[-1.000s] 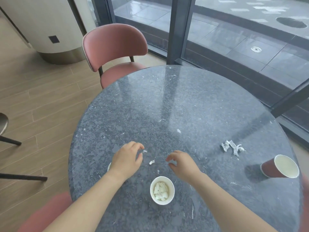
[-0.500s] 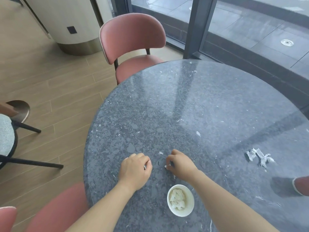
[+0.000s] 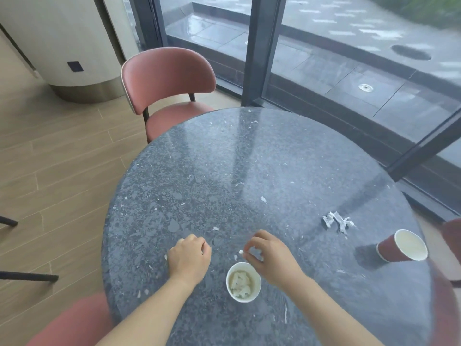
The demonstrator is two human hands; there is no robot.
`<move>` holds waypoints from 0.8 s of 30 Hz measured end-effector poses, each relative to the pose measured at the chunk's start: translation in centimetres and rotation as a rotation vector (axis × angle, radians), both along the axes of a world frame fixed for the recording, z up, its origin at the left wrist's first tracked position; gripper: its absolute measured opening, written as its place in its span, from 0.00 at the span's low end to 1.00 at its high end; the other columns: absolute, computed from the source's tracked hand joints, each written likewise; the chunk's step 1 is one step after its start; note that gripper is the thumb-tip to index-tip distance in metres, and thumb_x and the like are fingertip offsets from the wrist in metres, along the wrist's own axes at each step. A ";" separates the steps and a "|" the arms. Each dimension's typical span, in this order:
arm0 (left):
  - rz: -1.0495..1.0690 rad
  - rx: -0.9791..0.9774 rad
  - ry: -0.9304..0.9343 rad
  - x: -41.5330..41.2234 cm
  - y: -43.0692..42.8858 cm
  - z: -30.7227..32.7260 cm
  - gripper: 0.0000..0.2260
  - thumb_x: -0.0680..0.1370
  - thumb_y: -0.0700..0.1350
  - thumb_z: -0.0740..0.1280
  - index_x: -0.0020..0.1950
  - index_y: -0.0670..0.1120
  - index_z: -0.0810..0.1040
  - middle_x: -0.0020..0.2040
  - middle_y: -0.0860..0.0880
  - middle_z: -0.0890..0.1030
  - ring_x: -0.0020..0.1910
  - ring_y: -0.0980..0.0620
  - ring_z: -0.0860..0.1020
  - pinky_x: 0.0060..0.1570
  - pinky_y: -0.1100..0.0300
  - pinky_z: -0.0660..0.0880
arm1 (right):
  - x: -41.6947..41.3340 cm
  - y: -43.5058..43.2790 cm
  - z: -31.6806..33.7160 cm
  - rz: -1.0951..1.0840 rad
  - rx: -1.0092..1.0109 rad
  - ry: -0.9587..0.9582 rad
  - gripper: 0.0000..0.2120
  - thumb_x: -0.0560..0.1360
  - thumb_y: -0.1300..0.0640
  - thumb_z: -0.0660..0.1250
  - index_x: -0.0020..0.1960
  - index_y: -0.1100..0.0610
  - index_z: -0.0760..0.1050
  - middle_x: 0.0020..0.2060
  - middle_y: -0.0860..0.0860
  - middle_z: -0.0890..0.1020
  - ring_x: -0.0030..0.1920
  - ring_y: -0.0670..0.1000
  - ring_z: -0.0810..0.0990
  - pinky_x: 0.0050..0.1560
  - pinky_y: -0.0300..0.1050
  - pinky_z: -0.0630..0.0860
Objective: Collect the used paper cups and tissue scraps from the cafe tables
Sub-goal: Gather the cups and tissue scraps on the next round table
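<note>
Pinching a tissue scrap (image 3: 241,252) beside the scrap-filled white cup (image 3: 244,298), the right hand (image 3: 272,258) seems midway; the left hand (image 3: 189,255) curls, contents hidden. Crumpled tissue (image 3: 336,222) and a tipped red cup (image 3: 401,245) remain uncollected.

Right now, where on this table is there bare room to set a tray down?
The far half of the table, toward the pink chair and window, is bare apart from tiny flecks. It's crowded near you: left hand, right hand and the tissue-filled cup in the middle, torn tissue and the red cup at right.
</note>
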State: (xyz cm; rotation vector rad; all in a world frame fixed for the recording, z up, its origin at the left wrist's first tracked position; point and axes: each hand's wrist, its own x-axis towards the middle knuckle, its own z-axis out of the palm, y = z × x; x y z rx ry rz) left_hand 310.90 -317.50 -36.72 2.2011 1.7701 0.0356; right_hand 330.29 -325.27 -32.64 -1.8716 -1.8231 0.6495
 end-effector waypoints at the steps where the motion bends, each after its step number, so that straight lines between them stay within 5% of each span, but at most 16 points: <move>1: -0.020 -0.006 0.014 0.0 -0.5 0.0 0.13 0.78 0.50 0.55 0.40 0.49 0.76 0.45 0.51 0.78 0.44 0.48 0.75 0.39 0.56 0.69 | -0.2 -0.9 0.2 0.012 -0.006 -0.009 0.06 0.73 0.48 0.67 0.45 0.50 0.77 0.45 0.46 0.76 0.43 0.46 0.74 0.42 0.42 0.72; 5: -0.117 -0.049 0.023 -0.1 -1.5 0.1 0.16 0.80 0.53 0.52 0.46 0.50 0.78 0.50 0.51 0.78 0.50 0.48 0.75 0.48 0.54 0.71 | -0.8 -3.2 0.0 0.037 -0.101 -0.077 0.09 0.73 0.48 0.66 0.51 0.49 0.77 0.51 0.45 0.75 0.51 0.47 0.75 0.46 0.40 0.72; 12: -0.255 -0.055 -0.122 -2.1 -2.0 1.5 0.13 0.78 0.58 0.55 0.57 0.54 0.72 0.58 0.57 0.72 0.60 0.54 0.69 0.60 0.54 0.65 | -0.9 -4.7 -0.6 -0.106 -0.187 -0.066 0.15 0.73 0.51 0.67 0.59 0.48 0.71 0.54 0.44 0.72 0.51 0.47 0.75 0.48 0.41 0.74; 17: -0.349 -0.022 -0.063 -3.4 -4.6 1.6 0.26 0.74 0.64 0.58 0.67 0.52 0.64 0.69 0.55 0.63 0.69 0.54 0.61 0.66 0.53 0.63 | -2.1 -5.1 -1.5 -0.175 -0.232 -0.010 0.17 0.73 0.55 0.64 0.61 0.53 0.69 0.56 0.49 0.73 0.52 0.49 0.74 0.52 0.42 0.71; 24: -0.407 -0.079 -0.001 -2.4 -6.3 1.1 0.31 0.75 0.51 0.63 0.74 0.50 0.52 0.74 0.52 0.55 0.74 0.52 0.51 0.71 0.54 0.59 | -1.0 -6.8 -1.5 -0.305 -0.235 -0.047 0.15 0.73 0.63 0.59 0.58 0.54 0.72 0.53 0.50 0.76 0.53 0.51 0.74 0.46 0.39 0.66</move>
